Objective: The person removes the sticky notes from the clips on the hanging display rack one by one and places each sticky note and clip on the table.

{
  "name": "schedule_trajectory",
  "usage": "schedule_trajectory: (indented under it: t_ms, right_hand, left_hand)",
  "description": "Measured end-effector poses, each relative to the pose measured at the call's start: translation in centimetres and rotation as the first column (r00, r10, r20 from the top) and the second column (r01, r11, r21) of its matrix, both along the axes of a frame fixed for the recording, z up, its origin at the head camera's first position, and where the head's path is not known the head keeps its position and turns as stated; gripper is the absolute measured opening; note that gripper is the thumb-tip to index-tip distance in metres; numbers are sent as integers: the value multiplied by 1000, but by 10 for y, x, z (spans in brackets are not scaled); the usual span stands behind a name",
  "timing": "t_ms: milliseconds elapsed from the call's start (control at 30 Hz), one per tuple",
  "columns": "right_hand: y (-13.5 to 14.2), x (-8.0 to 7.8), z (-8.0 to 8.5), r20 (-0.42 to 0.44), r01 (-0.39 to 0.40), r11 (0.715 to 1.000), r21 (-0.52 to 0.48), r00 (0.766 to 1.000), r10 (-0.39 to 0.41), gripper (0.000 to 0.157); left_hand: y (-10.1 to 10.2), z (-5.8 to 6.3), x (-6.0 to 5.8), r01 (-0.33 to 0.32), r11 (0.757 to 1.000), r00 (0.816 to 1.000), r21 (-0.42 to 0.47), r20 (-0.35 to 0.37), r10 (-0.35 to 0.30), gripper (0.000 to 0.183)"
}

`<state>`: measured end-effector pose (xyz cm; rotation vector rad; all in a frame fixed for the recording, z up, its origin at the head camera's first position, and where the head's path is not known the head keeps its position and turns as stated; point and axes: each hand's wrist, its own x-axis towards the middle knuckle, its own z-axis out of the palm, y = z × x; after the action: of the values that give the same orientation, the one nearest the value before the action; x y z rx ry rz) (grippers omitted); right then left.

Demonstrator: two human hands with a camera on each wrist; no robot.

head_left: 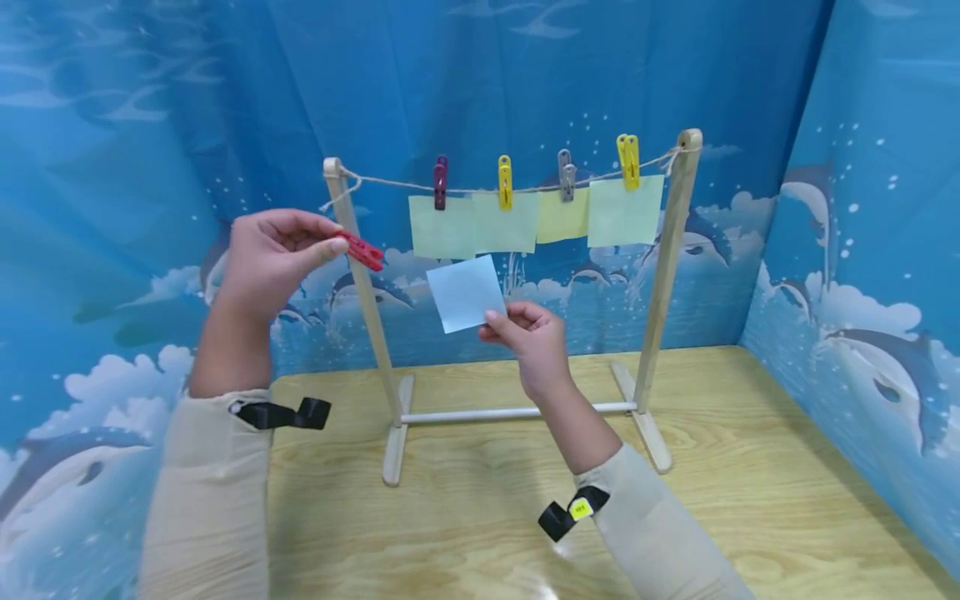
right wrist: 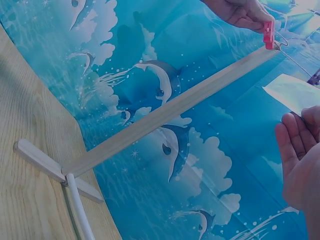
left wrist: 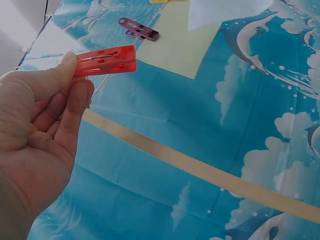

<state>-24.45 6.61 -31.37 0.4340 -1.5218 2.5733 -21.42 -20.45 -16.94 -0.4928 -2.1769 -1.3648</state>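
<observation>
Between thumb and fingers, my left hand [head_left: 268,258] pinches a red clothespin [head_left: 363,251] by one end, near the left post of the rack. In the left wrist view the red clothespin [left wrist: 106,60] points right, its free end closed. My right hand [head_left: 536,343] pinches a light blue paper square [head_left: 467,294] by its lower right corner, holding it below the string [head_left: 465,191]. On that string hang pale green sheets [head_left: 444,227] and a yellow sheet [head_left: 564,217], held by a dark red clothespin [head_left: 440,183], yellow clothespins [head_left: 505,183] and a grey clothespin [head_left: 567,177].
The string is tied between two wooden posts, the left post [head_left: 367,308] and the right post [head_left: 670,267]. A white bar [head_left: 517,413] joins their feet on the wood-grain table [head_left: 465,517]. A blue dolphin-print curtain [head_left: 480,75] stands behind and at the sides.
</observation>
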Motion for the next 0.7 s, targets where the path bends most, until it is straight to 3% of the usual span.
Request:
schedule_trajectory:
  t_ms: [233,533,700]
  right_hand:
    - [7,3,-3,25,12,1000,-12,1000,-11,7]
    - [16,8,-9,48,22,1000,-3,999,-22,9]
    - [24,8,-14,81,38,999,20,996,-39,15]
  left_hand:
    - [0,-13,4,11,1000,1000,20,-4,-11,20]
    - [-1,-29,6,126,987,992,97,-15,-125,16]
    - [-2,-40,7,145,981,989,131,-5,-145,16]
